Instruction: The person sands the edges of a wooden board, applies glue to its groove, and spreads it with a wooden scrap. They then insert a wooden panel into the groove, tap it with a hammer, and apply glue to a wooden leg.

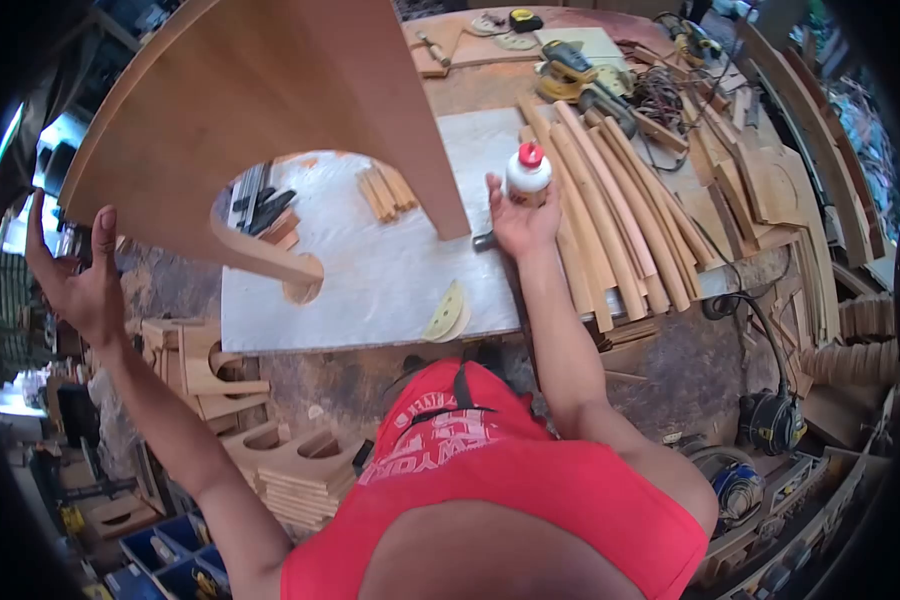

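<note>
My right hand (526, 228) is wrapped round a white squeeze bottle (528, 182) with a red cap, holding it upright over the table. My left hand (82, 295) is raised at the left with its fingers spread, close to the lower left edge of a large curved wooden panel (270, 85). That panel has an arched cut-out and stands tall on the pale work board (350, 320). Just below my right wrist lies a hammer (486, 241), its handle partly hidden by my forearm. Long curved wooden strips (610, 215) lie side by side right of the bottle.
A yellow power sander (567, 68) rests at the back of the table, near tangled cords (655, 95). Sanding discs (449, 312) lie at the front edge. Short wood pieces (386, 192) sit beyond the cut-out. Cut wooden parts (300, 475) are stacked below at left.
</note>
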Available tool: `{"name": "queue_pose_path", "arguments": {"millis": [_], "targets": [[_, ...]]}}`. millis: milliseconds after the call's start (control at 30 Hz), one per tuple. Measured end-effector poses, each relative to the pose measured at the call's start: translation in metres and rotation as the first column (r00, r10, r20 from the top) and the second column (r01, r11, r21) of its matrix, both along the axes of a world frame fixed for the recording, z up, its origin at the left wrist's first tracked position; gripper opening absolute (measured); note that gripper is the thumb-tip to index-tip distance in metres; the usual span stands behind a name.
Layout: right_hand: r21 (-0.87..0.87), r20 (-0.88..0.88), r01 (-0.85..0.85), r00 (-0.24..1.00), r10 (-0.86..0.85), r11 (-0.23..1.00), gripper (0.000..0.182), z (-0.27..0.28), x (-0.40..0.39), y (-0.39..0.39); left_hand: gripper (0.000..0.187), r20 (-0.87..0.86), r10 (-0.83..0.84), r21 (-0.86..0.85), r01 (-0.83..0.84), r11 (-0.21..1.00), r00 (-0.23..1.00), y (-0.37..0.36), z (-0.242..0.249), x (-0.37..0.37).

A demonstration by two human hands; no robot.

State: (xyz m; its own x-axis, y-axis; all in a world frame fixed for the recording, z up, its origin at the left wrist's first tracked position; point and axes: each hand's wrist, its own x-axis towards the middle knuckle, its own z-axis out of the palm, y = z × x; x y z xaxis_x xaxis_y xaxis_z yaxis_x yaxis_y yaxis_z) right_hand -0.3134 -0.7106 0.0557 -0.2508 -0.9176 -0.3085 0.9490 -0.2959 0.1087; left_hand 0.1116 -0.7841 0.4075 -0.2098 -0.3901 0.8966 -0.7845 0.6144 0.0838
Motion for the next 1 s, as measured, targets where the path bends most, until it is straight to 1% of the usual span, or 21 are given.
{"name": "queue_pose_path", "arguments": {"millis": [33, 67, 100, 167, 200, 267, 300, 333, 400, 433, 467, 500, 533, 567, 600, 633, 700, 800, 900, 967, 1000], "targets": [[-0.024, 0.073, 0.012, 0.997, -0.011, 1.0, 0.083, -0.007, -0.004, -0.007, 0.072, -0.029, -0.053, 0.002, 0.053, 0.999, 0.998, 0.01, -0.009, -0.003], [0.109, 0.09, 0.077, 0.992, -0.087, 0.991, 0.083, 0.008, 0.0, -0.012, 0.072, -0.057, -0.106, 0.001, 0.107, 0.994, 0.993, 0.021, -0.019, -0.007], [0.148, 0.111, 0.112, 0.985, -0.13, 0.983, 0.077, 0.012, 0.002, -0.017, 0.071, -0.02, -0.141, -0.025, 0.141, 0.99, 0.99, 0.03, -0.028, -0.017], [0.175, 0.069, 0.23, 0.967, -0.245, 0.957, 0.067, 0.005, -0.002, -0.029, 0.069, 0.05, -0.206, -0.089, 0.21, 0.974, 0.977, 0.043, -0.044, -0.031], [0.176, 0.053, 0.227, 0.969, -0.239, 0.958, 0.062, 0.006, -0.004, -0.03, 0.069, 0.062, -0.164, -0.095, 0.169, 0.981, 0.985, 0.047, -0.05, -0.034], [0.177, 0.022, 0.21, 0.976, -0.217, 0.962, 0.056, 0.009, -0.011, -0.025, 0.069, -0.037, -0.166, -0.083, 0.162, 0.983, 0.985, 0.046, -0.064, -0.03], [0.166, -0.003, 0.18, 0.983, -0.182, 0.97, 0.06, 0.018, -0.009, -0.013, 0.069, -0.086, -0.173, -0.073, 0.166, 0.983, 0.981, 0.047, -0.074, -0.028], [0.087, -0.055, 0.123, 0.991, -0.119, 0.989, 0.065, 0.026, -0.005, 0.002, 0.066, -0.16, -0.243, -0.06, 0.236, 0.97, 0.957, 0.051, -0.088, -0.031], [-0.057, -0.141, 0.015, 0.99, -0.023, 0.998, 0.075, 0.044, 0.004, 0.045, 0.063, -0.256, -0.366, 0.005, 0.38, 0.925, 0.895, 0.067, -0.139, -0.038], [-0.121, -0.181, -0.034, 0.983, 0.012, 0.992, 0.079, 0.056, 0.007, 0.069, 0.062, -0.273, -0.358, 0.192, 0.415, 0.889, 0.893, 0.086, -0.17, -0.045], [-0.178, -0.229, -0.082, 0.973, 0.04, 0.981, 0.083, 0.065, 0.009, 0.095, 0.056, -0.228, -0.397, 0.399, 0.457, 0.794, 0.889, 0.107, -0.186, -0.064], [-0.179, -0.333, -0.075, 0.943, 0.012, 0.981, 0.091, 0.07, 0.014, 0.12, 0.046, -0.177, -0.431, 0.541, 0.454, 0.708, 0.885, 0.125, -0.206, -0.083], [-0.137, -0.422, -0.046, 0.907, -0.016, 0.99, 0.091, 0.076, 0.02, 0.146, 0.042, -0.194, -0.513, 0.676, 0.492, 0.548, 0.837, 0.14, -0.224, -0.102], [-0.097, -0.509, -0.015, 0.86, -0.037, 0.995, 0.09, 0.081, 0.026, 0.172, 0.042, -0.324, -0.541, 0.796, 0.532, 0.287, 0.776, 0.155, -0.25, -0.117], [-0.061, -0.563, 0.036, 0.824, -0.064, 0.998, 0.09, 0.081, 0.03, 0.198, 0.045, -0.626, -0.289, 0.773, 0.627, -0.1, 0.724, 0.178, -0.279, -0.138], [-0.026, -0.613, 0.087, 0.786, -0.084, 0.996, 0.09, 0.081, 0.036, 0.224, 0.049, -0.709, -0.185, 0.693, 0.625, -0.359, 0.68, 0.19, -0.313, -0.154], [0.048, -0.638, 0.217, 0.758, -0.137, 0.975, 0.082, 0.088, 0.059, 0.27, 0.054, -0.62, -0.016, 0.55, 0.419, -0.723, 0.785, 0.212, -0.348, -0.185], [0.122, -0.627, 0.407, 0.739, -0.248, 0.905, 0.074, 0.086, 0.1, 0.328, 0.053, -0.588, -0.297, 0.716, 0.314, -0.624, 0.752, 0.235, -0.404, -0.222], [0.239, -0.592, 0.539, 0.74, -0.319, 0.807, 0.068, 0.08, 0.126, 0.375, 0.046, -0.653, 0.023, 0.427, 0.393, -0.815, 0.757, 0.231, -0.409, -0.255], [0.288, -0.565, 0.583, 0.744, -0.357, 0.76, 0.065, 0.069, 0.132, 0.404, 0.041, -0.674, -0.069, 0.513, 0.398, -0.761, 0.736, 0.226, -0.412, -0.266], [0.302, -0.557, 0.606, 0.739, -0.38, 0.736, 0.066, 0.063, 0.131, 0.413, 0.039, -0.621, -0.108, 0.599, 0.381, -0.704, 0.776, 0.222, -0.418, -0.271]]}}
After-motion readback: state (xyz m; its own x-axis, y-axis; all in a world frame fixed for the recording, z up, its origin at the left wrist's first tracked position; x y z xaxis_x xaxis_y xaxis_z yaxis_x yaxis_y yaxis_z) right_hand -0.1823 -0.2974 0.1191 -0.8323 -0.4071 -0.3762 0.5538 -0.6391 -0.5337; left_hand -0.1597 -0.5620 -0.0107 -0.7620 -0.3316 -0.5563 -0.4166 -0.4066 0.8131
